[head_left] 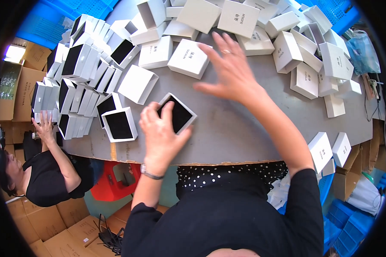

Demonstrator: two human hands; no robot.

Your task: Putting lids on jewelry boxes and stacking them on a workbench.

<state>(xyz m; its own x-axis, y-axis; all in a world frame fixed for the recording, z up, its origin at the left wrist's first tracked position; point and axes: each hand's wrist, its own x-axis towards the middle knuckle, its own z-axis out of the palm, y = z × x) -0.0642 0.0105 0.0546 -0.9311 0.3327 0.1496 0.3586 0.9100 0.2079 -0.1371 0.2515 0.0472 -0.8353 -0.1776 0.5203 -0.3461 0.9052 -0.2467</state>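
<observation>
My left hand [159, 132] bends over a small white open box [187, 112] with a black lining. Its fingers reach over the box's left wall onto the lining, and the thumb lies along the near side. My right hand [230, 70] is spread in the air with nothing in it, a ring on one finger. It is nearest to a white printed lid [188, 58] and another white lid [238, 19] in the far pile. Between my left hand and that pile stands a white sleeve [138, 84] with an open end.
Black-lined boxes [76, 62] are stacked at the left, with another open box [119, 124] near them. White lids [306, 79] heap up along the far right. Blue crates [73, 8] stand beyond the table [236, 137]. At the left, a co-worker's hand [44, 128] touches the stack.
</observation>
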